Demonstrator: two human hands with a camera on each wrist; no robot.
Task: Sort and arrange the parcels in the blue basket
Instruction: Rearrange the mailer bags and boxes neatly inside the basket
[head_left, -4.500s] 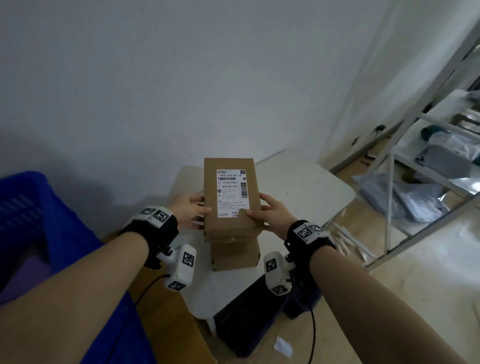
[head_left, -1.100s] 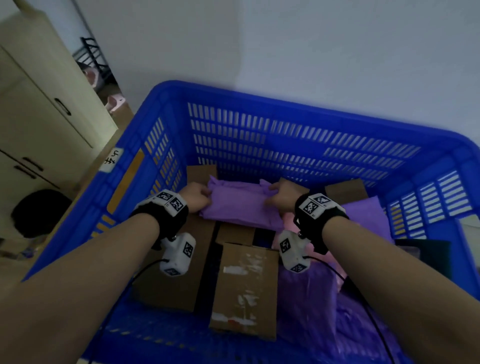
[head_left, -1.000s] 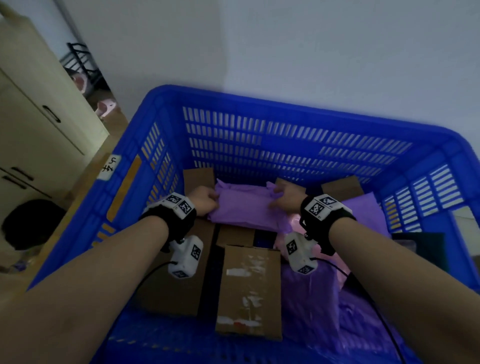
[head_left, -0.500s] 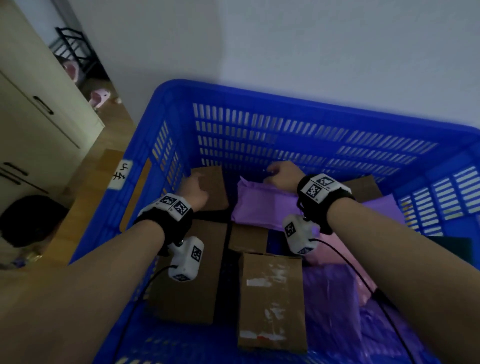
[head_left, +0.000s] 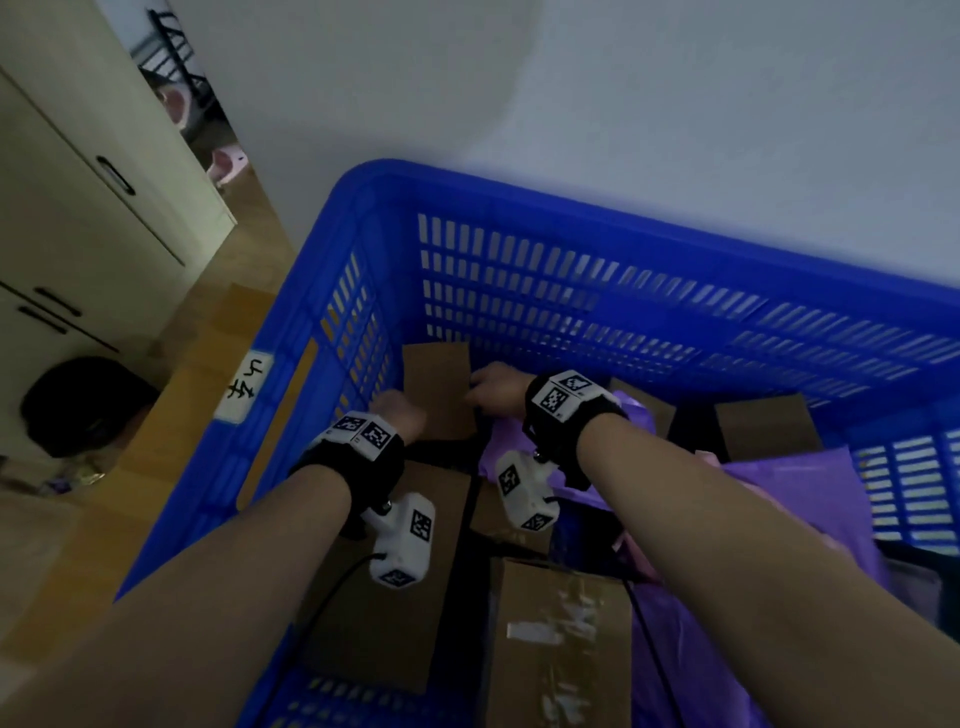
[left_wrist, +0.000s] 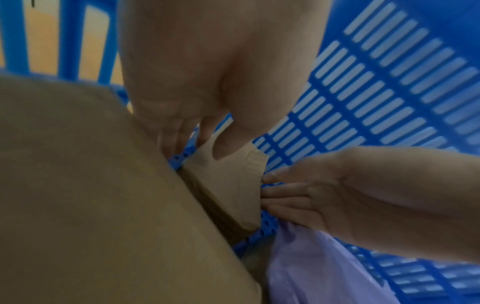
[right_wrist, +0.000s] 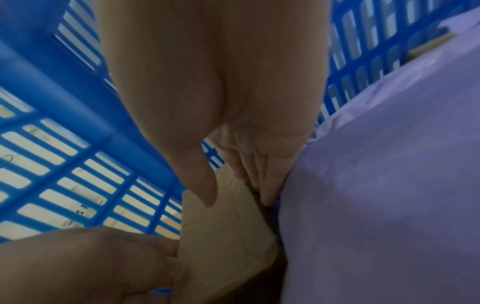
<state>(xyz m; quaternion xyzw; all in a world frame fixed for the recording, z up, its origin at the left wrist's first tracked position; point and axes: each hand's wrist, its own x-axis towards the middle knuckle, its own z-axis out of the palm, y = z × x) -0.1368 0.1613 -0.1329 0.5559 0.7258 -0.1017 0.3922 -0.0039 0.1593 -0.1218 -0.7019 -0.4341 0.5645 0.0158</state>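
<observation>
While both forearms reach into the blue basket (head_left: 519, 218), left hand (head_left: 397, 415) and right hand (head_left: 496, 389) grip the small box (head_left: 436, 384).

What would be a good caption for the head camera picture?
Both hands grip a small cardboard box inside a blue basket.

Your head view is dim and bluish, with straight lines bowed toward the edges. Daylight glows through the slots of the blue basket (left_wrist: 384, 86) in both wrist views. There your left hand (left_wrist: 207, 67) and right hand (right_wrist: 215, 86) are soft, close and blurred.
</observation>
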